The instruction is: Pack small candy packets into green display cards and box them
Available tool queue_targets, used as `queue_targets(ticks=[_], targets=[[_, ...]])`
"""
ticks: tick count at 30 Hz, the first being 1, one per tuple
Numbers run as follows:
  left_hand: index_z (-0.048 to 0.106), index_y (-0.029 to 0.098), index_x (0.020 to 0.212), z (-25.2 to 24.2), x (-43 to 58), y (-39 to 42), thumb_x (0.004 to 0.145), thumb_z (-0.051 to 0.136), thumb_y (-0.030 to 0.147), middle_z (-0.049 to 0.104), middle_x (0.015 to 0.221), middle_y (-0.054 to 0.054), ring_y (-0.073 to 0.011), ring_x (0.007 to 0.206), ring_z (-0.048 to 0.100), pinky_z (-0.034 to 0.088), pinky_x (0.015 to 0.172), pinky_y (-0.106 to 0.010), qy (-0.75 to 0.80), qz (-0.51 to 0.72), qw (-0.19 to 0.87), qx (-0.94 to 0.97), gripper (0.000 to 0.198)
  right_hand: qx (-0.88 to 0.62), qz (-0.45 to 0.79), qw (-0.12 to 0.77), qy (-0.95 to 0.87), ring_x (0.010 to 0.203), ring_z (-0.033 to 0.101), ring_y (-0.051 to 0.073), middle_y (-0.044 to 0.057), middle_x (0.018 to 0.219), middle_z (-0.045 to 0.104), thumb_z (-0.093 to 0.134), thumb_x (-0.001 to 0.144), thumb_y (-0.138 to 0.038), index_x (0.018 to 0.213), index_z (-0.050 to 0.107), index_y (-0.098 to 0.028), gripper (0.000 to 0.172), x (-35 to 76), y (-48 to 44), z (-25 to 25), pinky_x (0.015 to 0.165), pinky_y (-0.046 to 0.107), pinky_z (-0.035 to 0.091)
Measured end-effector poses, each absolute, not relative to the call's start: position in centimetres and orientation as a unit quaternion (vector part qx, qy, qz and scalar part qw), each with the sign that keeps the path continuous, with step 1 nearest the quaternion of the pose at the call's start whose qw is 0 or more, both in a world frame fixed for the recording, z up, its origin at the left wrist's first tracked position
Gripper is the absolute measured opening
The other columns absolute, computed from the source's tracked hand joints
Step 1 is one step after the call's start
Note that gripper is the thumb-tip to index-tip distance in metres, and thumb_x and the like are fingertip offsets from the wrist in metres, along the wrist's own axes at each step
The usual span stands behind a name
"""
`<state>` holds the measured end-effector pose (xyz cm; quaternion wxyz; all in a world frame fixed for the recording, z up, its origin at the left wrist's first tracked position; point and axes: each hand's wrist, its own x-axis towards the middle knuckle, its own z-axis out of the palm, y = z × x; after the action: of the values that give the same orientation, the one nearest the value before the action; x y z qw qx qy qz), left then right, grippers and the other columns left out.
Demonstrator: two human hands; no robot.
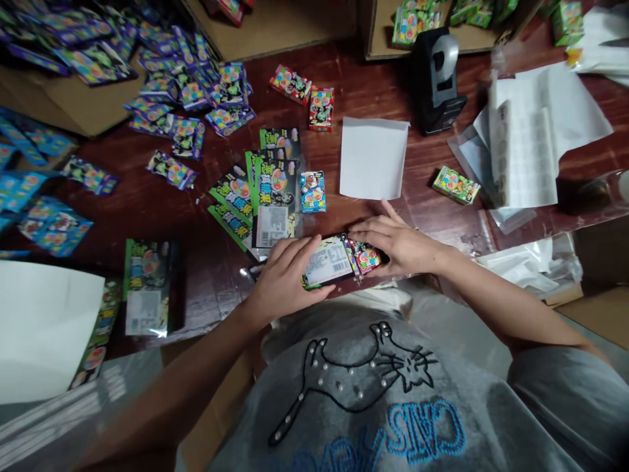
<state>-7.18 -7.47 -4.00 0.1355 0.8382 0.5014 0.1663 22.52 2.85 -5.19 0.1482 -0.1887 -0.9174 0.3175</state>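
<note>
At the table's front edge, my left hand (287, 278) grips a black and green printed bag (330, 261) that lies flat with its white label up. My right hand (400, 244) has its fingers bent over a small red candy box (366, 257) at the bag's right end. A purple edge shows between the box and the label; I cannot tell how far inside the bag the box sits. Just beyond my left hand lie several fanned-out printed bags (276, 187) and a small blue candy box (313, 191). A white paper square (374, 157) lies beyond my right hand.
Purple candy packets (189, 88) spill from a carton at the back left, with blue packets (56, 226) nearer. Two red boxes (321, 109), a tape dispenser (439, 82), a green box (456, 185) and label sheets (528, 144) lie further back. Another printed bag (145, 285) lies left.
</note>
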Motion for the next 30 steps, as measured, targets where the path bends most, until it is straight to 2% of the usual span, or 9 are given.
queue_targets(ticks=[3, 5, 8, 10, 12, 16, 20, 25, 30], targets=[[0.041, 0.019, 0.161, -4.3, -6.3, -7.3, 0.087, 0.08, 0.042, 0.067, 0.141, -0.018, -0.0375, 0.131, 0.062, 0.049, 0.116, -0.055, 0.506, 0.164, 0.138, 0.836, 0.087, -0.185, 0.326, 0.137, -0.917, 0.145, 0.056, 0.036, 0.018, 0.155, 0.061, 0.085, 0.087, -0.05, 0.16, 0.049, -0.021, 0.086, 21.7, 2.9, -5.8, 0.132, 0.074, 0.007], [0.044, 0.018, 0.16, -4.6, -5.7, -7.1, 0.088, 0.079, 0.042, 0.066, 0.143, -0.018, -0.0379, 0.131, 0.061, 0.048, 0.117, -0.055, 0.51, 0.15, 0.14, 0.835, 0.083, -0.184, 0.332, 0.122, -0.917, 0.153, 0.049, 0.036, 0.022, 0.162, 0.053, 0.085, 0.087, -0.046, 0.166, 0.037, -0.019, 0.096, 22.0, 2.8, -6.0, 0.133, 0.072, 0.013], [0.045, 0.017, 0.158, -4.8, -5.3, -6.8, 0.089, 0.078, 0.046, 0.065, 0.143, -0.019, -0.0385, 0.131, 0.061, 0.048, 0.116, -0.055, 0.516, 0.135, 0.139, 0.834, 0.081, -0.188, 0.343, 0.102, -0.915, 0.166, 0.024, 0.037, 0.028, 0.177, 0.024, 0.086, 0.087, -0.047, 0.174, 0.01, -0.017, 0.119, 23.5, 2.6, -5.9, 0.132, 0.07, 0.018], [0.045, 0.018, 0.158, -4.9, -5.1, -6.5, 0.089, 0.079, 0.048, 0.063, 0.145, -0.019, -0.0391, 0.131, 0.06, 0.048, 0.116, -0.056, 0.513, 0.13, 0.143, 0.837, 0.083, -0.203, 0.335, 0.095, -0.915, 0.169, 0.011, 0.039, 0.026, 0.179, 0.012, 0.086, 0.087, -0.047, 0.174, 0.002, -0.019, 0.124, 24.9, 2.8, -5.6, 0.132, 0.073, 0.011], [0.045, 0.019, 0.158, -4.9, -5.0, -6.2, 0.087, 0.081, 0.048, 0.062, 0.146, -0.019, -0.0395, 0.132, 0.059, 0.047, 0.116, -0.057, 0.506, 0.126, 0.155, 0.839, 0.085, -0.216, 0.321, 0.089, -0.918, 0.168, 0.016, 0.038, 0.023, 0.178, 0.023, 0.082, 0.09, -0.043, 0.174, 0.007, -0.022, 0.115, 25.9, 3.1, -5.4, 0.13, 0.076, 0.0], [0.044, 0.02, 0.158, -5.0, -4.6, -5.6, 0.087, 0.081, 0.048, 0.062, 0.144, -0.018, -0.0381, 0.131, 0.059, 0.047, 0.116, -0.055, 0.493, 0.129, 0.158, 0.846, 0.085, -0.215, 0.328, 0.086, -0.916, 0.157, 0.044, 0.032, 0.018, 0.165, 0.051, 0.075, 0.096, -0.032, 0.172, 0.02, -0.024, 0.095, 25.9, 4.0, -5.2, 0.13, 0.073, -0.01], [0.045, 0.017, 0.156, -4.9, -4.2, -5.3, 0.089, 0.08, 0.048, 0.063, 0.142, -0.019, -0.0377, 0.128, 0.06, 0.049, 0.114, -0.053, 0.489, 0.124, 0.139, 0.852, 0.082, -0.211, 0.332, 0.102, -0.914, 0.149, 0.054, 0.031, 0.017, 0.157, 0.06, 0.079, 0.093, -0.034, 0.17, 0.03, -0.023, 0.091, 25.5, 4.9, -5.1, 0.13, 0.071, -0.011], [0.046, 0.018, 0.156, -5.0, -4.0, -5.1, 0.088, 0.08, 0.054, 0.063, 0.141, -0.018, -0.0374, 0.131, 0.06, 0.047, 0.115, -0.052, 0.506, 0.13, 0.143, 0.84, 0.085, -0.239, 0.281, 0.14, -0.919, 0.145, 0.057, 0.037, 0.018, 0.152, 0.063, 0.08, 0.092, -0.044, 0.166, 0.037, -0.021, 0.089, 26.6, 5.5, -4.9, 0.13, 0.076, -0.007], [0.048, 0.018, 0.156, -5.5, -2.9, -5.2, 0.086, 0.082, 0.055, 0.063, 0.143, -0.019, -0.0396, 0.13, 0.059, 0.047, 0.114, -0.054, 0.534, 0.136, 0.145, 0.822, 0.086, -0.241, 0.262, 0.155, -0.921, 0.143, 0.059, 0.036, 0.018, 0.148, 0.065, 0.079, 0.093, -0.045, 0.169, 0.032, -0.021, 0.092, 25.6, 3.7, -5.8, 0.132, 0.073, -0.007]])
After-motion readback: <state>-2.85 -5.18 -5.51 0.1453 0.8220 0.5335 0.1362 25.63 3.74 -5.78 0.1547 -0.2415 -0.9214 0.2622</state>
